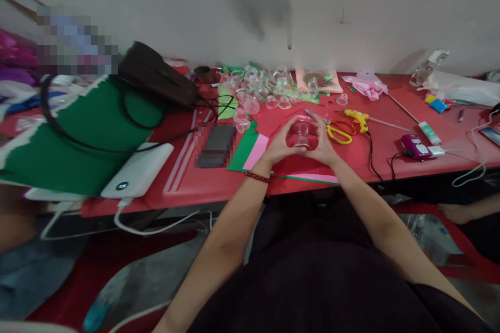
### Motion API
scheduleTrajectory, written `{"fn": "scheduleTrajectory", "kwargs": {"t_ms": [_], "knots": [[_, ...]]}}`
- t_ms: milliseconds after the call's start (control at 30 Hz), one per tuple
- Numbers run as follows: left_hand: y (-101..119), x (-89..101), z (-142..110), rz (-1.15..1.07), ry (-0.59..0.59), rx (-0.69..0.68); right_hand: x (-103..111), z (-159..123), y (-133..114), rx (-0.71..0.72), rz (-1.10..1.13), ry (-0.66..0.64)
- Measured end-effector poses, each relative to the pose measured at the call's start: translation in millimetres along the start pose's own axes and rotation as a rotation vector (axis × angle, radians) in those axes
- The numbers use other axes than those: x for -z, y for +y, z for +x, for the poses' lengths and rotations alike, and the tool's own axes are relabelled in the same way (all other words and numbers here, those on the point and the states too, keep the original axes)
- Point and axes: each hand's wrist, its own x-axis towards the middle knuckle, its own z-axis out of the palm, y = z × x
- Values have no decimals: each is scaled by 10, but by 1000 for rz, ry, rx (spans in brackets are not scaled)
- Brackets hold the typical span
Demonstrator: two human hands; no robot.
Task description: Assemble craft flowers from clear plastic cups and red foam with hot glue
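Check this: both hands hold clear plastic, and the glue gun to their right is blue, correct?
No, the head view shows a yellow glue gun. The left hand and right hand do hold clear plastic, with the glue gun to their right.

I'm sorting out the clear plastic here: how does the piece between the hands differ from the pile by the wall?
The held piece is between the left hand and right hand; the pile lies on the table. The held piece looks upright; the pile's pieces lie at many angles. The held piece looks reddish against the red behind it; the pile looks paler. Both are see-through.
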Motion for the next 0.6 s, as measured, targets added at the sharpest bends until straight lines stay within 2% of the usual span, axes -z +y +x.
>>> {"fn": "scheduleTrajectory", "kwargs": {"t_ms": [133, 267, 400, 600], "knots": [[52, -9, 1, -273, 116, 51, 9, 32, -27, -80, 179, -21], [131, -4, -16, -443, 143, 114, 32, 70, -13, -208, 302, 108], [190, -36, -24, -517, 151, 161, 13, 99, -56, -298, 279, 193], [180, -91, -15, -483, 122, 181, -9, 110, -163, -283, 153, 215]]}}
